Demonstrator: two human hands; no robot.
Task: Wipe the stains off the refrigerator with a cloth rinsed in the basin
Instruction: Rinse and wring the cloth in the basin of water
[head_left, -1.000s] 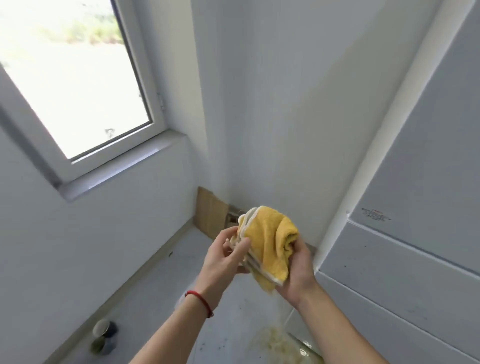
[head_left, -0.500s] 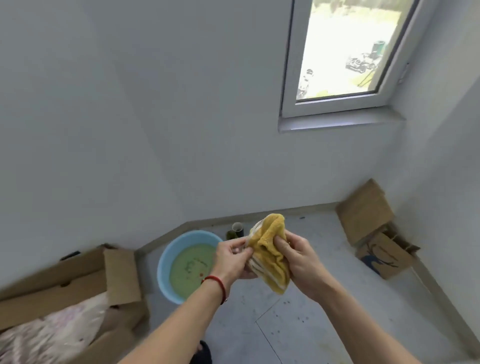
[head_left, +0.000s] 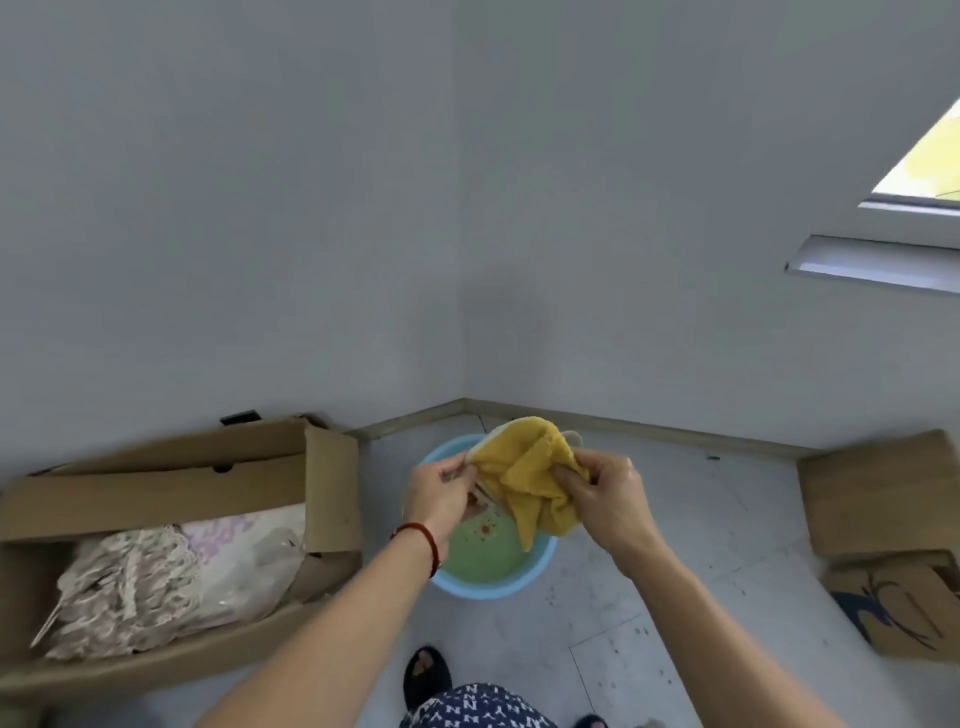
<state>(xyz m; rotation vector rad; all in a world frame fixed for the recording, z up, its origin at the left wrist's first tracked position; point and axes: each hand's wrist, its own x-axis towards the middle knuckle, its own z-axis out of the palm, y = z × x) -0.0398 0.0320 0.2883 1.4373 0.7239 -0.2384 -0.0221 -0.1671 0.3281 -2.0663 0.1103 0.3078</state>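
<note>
Fingers (head_left: 563, 474) pinch cloth (head_left: 530, 467) above basin (head_left: 540, 564), beside box (head_left: 156, 493).

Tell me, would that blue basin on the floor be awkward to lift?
Probably. The basin holds greenish water, so it is likely heavy for its size and apt to slosh if tilted. Its thin plastic rim may flex. The yellow cloth held above it by the left hand and right hand looks floppy by contrast.

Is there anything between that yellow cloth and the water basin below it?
Nothing visible. Both hands, left hand and right hand, hold the yellow cloth directly above the blue basin, with only open air over the greenish water.
</note>
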